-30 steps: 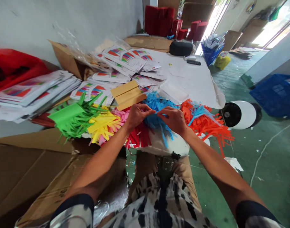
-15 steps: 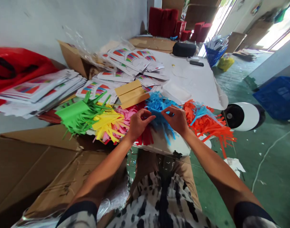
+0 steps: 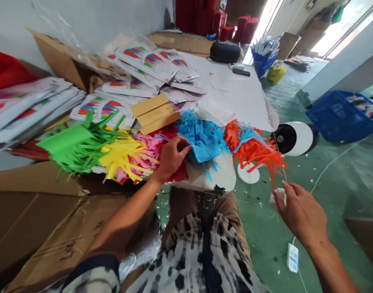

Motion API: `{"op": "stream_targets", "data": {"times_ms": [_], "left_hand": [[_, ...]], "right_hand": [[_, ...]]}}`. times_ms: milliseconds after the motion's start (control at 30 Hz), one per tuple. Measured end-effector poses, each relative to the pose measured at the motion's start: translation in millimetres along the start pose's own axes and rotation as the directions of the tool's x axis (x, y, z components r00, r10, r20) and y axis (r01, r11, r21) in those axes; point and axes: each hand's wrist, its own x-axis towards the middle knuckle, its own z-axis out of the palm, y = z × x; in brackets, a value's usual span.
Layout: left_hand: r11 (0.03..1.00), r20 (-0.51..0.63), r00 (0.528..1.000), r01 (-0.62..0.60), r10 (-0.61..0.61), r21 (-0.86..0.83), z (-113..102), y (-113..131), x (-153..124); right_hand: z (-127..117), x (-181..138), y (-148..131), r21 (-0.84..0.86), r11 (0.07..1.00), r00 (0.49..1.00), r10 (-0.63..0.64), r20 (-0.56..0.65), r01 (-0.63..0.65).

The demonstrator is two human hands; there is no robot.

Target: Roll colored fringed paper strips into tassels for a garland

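A blue fringed tissue-paper tassel (image 3: 205, 140) lies at the table's front edge, its flat uncut band towards me. My left hand (image 3: 172, 158) pinches the left end of that band between thumb and forefinger. To the right, off the table and over the floor, my right hand (image 3: 302, 213) has its fingers partly spread, with nothing visible in them. Its fingertips are close to a hanging strand of the orange tassel (image 3: 255, 148). Left of the blue one lie red, pink, yellow (image 3: 121, 154) and green (image 3: 72, 142) tassels in a row. A thin string shows near the orange strips.
Printed packets (image 3: 150, 61) are heaped on the white table (image 3: 235, 89), near a folded tan card (image 3: 154, 113) and a black case (image 3: 224, 53). A cardboard box (image 3: 30, 211) stands at left. On the right are a white fan (image 3: 296, 138), a blue crate (image 3: 342, 118) and a power strip (image 3: 292, 257).
My right hand has left the blue tassel and swung right and towards me, past the orange one. My left hand stays on the blue band. The view has shifted somewhat.
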Motion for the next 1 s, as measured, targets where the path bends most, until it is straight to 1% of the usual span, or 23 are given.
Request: {"op": "stream_targets", "data": {"times_ms": [33, 100, 200, 267, 333, 367, 433, 500, 567, 600, 633, 700, 733, 800, 833, 900, 1000], "left_hand": [[1.0, 0.008, 1.0, -0.013, 0.013, 0.015, 1, 1, -3], [0.999, 0.014, 0.999, -0.039, 0.039, 0.031, 1, 4, -8], [0.993, 0.012, 0.996, -0.091, 0.09, 0.08, -1, 6, -17], [0.983, 0.018, 0.992, -0.123, 0.122, 0.137, -3, 7, -22], [0.973, 0.033, 0.99, -0.142, 0.138, 0.184, -5, 7, -26], [0.969, 0.042, 0.989, -0.146, 0.141, 0.198, -5, 6, -28], [0.968, 0.056, 0.989, -0.147, 0.139, 0.205, -5, 5, -31], [0.97, 0.06, 0.989, -0.144, 0.135, 0.194, -4, 5, -33], [0.974, 0.06, 0.989, -0.14, 0.132, 0.178, -3, 5, -34], [0.976, 0.059, 0.99, -0.138, 0.13, 0.171, -3, 6, -34], [0.977, 0.057, 0.99, -0.136, 0.128, 0.163, -3, 6, -35], [0.981, 0.049, 0.991, -0.131, 0.125, 0.144, -5, 8, -36], [0.983, 0.042, 0.991, -0.129, 0.125, 0.131, -6, 9, -36], [0.987, 0.029, 0.992, -0.124, 0.122, 0.105, -10, 11, -38], [0.988, 0.027, 0.993, -0.119, 0.117, 0.094, -12, 11, -38], [0.992, 0.028, 0.994, -0.104, 0.103, 0.077, -17, 11, -39], [0.995, 0.028, 0.996, -0.083, 0.082, 0.053, -24, 10, -39]], "right_hand": [[9, -12, 10, -0.004, 1.0, 0.999, 0.007, 0.04, -0.007], [23, -26, 18, 0.058, 0.998, 0.998, 0.016, 0.066, -0.019], [34, -30, 19, 0.178, 0.981, 0.997, 0.079, 0.006, -0.078], [36, -26, 22, 0.18, 0.976, 0.992, 0.126, 0.009, -0.125], [33, -20, 27, 0.133, 0.981, 0.989, 0.136, 0.049, -0.142], [30, -15, 28, 0.105, 0.986, 0.991, 0.124, 0.054, -0.129], [19, -5, 23, 0.091, 0.993, 0.997, 0.078, -0.003, -0.077], [6, 11, 2, 0.14, 0.99, 0.992, 0.018, -0.124, 0.0], [-6, 30, -34, 0.227, 0.968, 0.97, -0.048, -0.24, 0.104], [-9, 41, -56, 0.259, 0.946, 0.952, -0.116, -0.285, 0.193], [-11, 52, -79, 0.284, 0.917, 0.937, -0.198, -0.289, 0.281], [-7, 76, -124, 0.297, 0.86, 0.899, -0.338, -0.279, 0.415], [-3, 87, -143, 0.298, 0.837, 0.878, -0.376, -0.295, 0.459], [8, 106, -171, 0.286, 0.82, 0.858, -0.414, -0.304, 0.496], [12, 115, -179, 0.278, 0.818, 0.853, -0.421, -0.308, 0.504], [16, 129, -186, 0.266, 0.812, 0.844, -0.438, -0.31, 0.519], [6, 145, -177, 0.269, 0.769, 0.806, -0.495, -0.323, 0.58]]}}
